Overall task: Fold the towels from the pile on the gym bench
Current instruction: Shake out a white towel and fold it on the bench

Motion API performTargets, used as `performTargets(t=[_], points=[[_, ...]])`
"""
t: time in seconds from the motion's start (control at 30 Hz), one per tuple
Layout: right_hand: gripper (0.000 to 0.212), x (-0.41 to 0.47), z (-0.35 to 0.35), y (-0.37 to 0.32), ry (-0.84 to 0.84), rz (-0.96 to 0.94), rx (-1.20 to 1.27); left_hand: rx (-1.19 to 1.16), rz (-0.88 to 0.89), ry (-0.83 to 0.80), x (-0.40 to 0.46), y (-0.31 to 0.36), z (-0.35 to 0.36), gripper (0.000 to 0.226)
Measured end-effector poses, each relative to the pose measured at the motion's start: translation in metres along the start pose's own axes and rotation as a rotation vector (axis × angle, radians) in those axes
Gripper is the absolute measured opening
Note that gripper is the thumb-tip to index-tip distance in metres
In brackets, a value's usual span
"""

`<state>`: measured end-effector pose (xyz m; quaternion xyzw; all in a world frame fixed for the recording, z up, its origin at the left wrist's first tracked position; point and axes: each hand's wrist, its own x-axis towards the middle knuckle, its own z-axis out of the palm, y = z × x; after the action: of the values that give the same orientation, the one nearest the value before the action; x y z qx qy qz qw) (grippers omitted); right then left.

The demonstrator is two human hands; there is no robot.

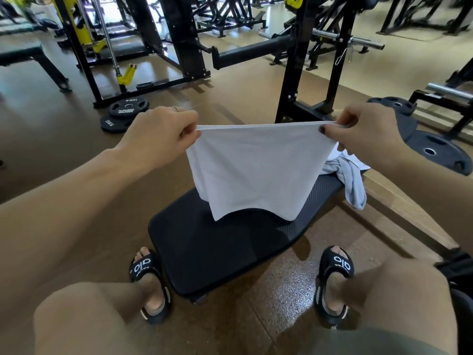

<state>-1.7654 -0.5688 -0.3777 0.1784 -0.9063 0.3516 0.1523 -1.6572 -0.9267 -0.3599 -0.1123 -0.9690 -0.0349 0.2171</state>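
Fingers (188, 129) pinch white towel (256, 170), hanging smooth.

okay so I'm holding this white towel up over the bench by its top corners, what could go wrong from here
1. The left hand and right hand each hold the white towel with only a fingertip grip; a corner could slip and undo the fold.
2. Its lower edge hangs just above the bench and may bunch up when lowered.
3. The towel pile droops over the bench's right edge and could slide to the floor.
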Motion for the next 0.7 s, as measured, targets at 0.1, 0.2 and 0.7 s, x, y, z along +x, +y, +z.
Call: performTargets(t=[0.1,0.2,0.7], points=[[0.026,0.004,-0.001,0.005,0.007,0.033,0.034,-0.113,-0.010,0.025,0.007,0.005,0.001,0.020],[0.026,0.008,-0.006,0.012,0.001,0.028,0.037,-0.204,-0.053,0.027,0.012,0.008,0.004,0.017],[0.026,0.020,-0.015,0.022,-0.189,-0.016,-0.137,-0.386,-0.253,0.031,0.017,0.025,0.006,0.013]])
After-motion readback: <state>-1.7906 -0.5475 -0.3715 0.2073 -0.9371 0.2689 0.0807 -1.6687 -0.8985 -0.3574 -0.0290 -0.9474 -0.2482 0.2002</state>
